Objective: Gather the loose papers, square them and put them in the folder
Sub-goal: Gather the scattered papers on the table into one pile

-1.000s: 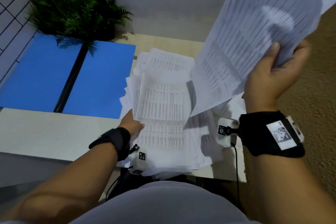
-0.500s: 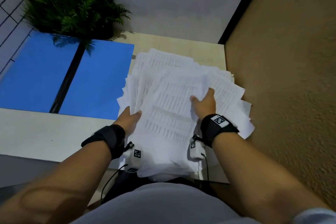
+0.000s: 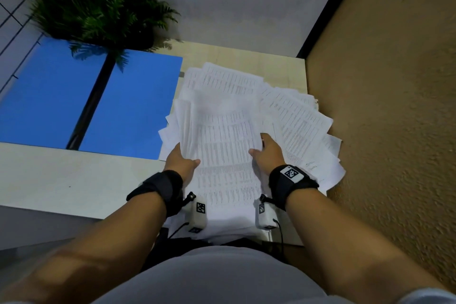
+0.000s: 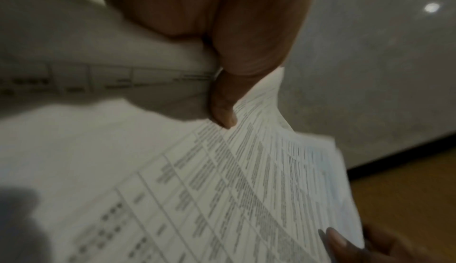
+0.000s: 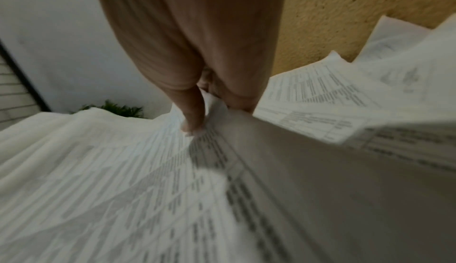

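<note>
A loose heap of printed white papers [image 3: 229,131] lies fanned out on the table, right of the open blue folder [image 3: 133,106]. My left hand [image 3: 182,160] grips the left edge of the top bundle, with its thumb [image 4: 222,101] pressed on the printed sheets [image 4: 222,189] and its fingers hidden beneath. My right hand [image 3: 267,153] holds the bundle's right edge, thumb [image 5: 192,111] on top of the sheets [image 5: 123,169] and fingers tucked under. More sheets [image 5: 320,101] spread out to the right of that hand.
The folder lies flat with a black spine [image 3: 91,101] down its middle. A green potted plant [image 3: 98,12] stands behind it. A rough tan wall [image 3: 382,106] runs close along the right of the papers. The pale tabletop [image 3: 61,180] shows at front left.
My right hand brought a raised bundle of sheets down onto the heap and now holds the top bundle's right edge. My left hand has stayed at the left edge.
</note>
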The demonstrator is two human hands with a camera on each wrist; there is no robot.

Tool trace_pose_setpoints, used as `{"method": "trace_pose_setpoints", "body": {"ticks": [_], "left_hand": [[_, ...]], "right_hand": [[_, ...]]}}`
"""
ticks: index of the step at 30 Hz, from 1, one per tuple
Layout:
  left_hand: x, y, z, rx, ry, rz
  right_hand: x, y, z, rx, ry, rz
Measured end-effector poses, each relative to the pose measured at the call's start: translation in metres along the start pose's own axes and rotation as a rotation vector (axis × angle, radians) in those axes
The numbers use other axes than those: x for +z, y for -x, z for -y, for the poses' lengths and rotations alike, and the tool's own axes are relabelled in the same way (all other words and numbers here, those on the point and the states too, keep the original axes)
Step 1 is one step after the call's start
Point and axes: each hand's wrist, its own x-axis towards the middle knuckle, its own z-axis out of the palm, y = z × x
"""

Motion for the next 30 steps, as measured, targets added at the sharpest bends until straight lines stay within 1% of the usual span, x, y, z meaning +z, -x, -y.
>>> {"method": "trace_pose_setpoints", "body": {"ticks": [1,2,3,5,6,7,9,10,12,15,16,17,18,20,21,23,25,26,28,30], "left_hand": [[-0.003,0.001,0.0,-0.006,0.015,-0.032],[-0.009,0.001,0.0,-0.006,0.032,-0.066],[-0.017,-0.001,0.002,-0.007,0.052,-0.103],[-0.035,-0.006,0.005,-0.022,0.075,-0.166],[-0.043,-0.007,0.005,-0.038,0.063,-0.173],[-0.047,-0.008,0.006,-0.058,0.038,-0.171],[-0.047,-0.01,0.008,-0.08,-0.037,-0.146],[-0.043,-0.01,0.008,-0.08,-0.065,-0.126],[-0.032,-0.008,0.009,-0.08,-0.097,-0.058],[-0.019,-0.004,0.01,-0.042,-0.138,0.021],[-0.018,-0.004,0.01,-0.043,-0.141,0.027],[-0.018,-0.003,0.01,-0.037,-0.121,0.027],[-0.019,-0.005,0.011,-0.047,-0.099,0.031],[-0.022,-0.007,0.012,-0.054,-0.057,0.032],[-0.023,-0.006,0.012,-0.048,-0.049,0.029],[-0.023,-0.006,0.012,-0.046,-0.027,0.035],[-0.021,-0.001,0.011,-0.053,0.006,0.058],[-0.018,0.001,0.011,-0.057,0.026,0.076],[-0.015,0.001,0.012,-0.075,0.048,0.109],[-0.014,-0.002,0.016,-0.083,0.054,0.128]], "right_hand": [[-0.001,-0.003,-0.003,0.031,-0.077,-0.083],[-0.005,-0.006,-0.004,0.069,-0.083,-0.188],[-0.013,-0.009,-0.005,0.116,-0.003,-0.279],[-0.029,-0.013,-0.016,0.226,0.155,-0.374],[-0.034,-0.014,-0.021,0.277,0.134,-0.369],[-0.036,-0.013,-0.026,0.312,0.033,-0.329],[-0.031,-0.007,-0.03,0.347,-0.237,-0.203],[-0.027,-0.005,-0.031,0.349,-0.292,-0.14],[-0.02,-0.002,-0.029,0.354,-0.234,-0.044],[-0.019,0.001,-0.022,0.391,-0.156,0.008],[-0.021,0.001,-0.021,0.401,-0.114,0.005],[-0.024,0.002,-0.021,0.397,-0.096,-0.036],[-0.029,0.004,-0.02,0.382,-0.119,-0.106],[-0.042,0.01,-0.017,0.343,-0.169,-0.312],[-0.049,0.013,-0.014,0.316,-0.17,-0.425],[-0.066,0.019,0.0,0.242,-0.113,-0.596],[-0.086,0.025,0.021,0.135,-0.009,-0.73],[-0.097,0.028,0.034,0.062,-0.005,-0.796],[-0.116,0.035,0.064,-0.102,-0.054,-0.903],[-0.127,0.043,0.089,-0.253,-0.154,-0.923]]}}
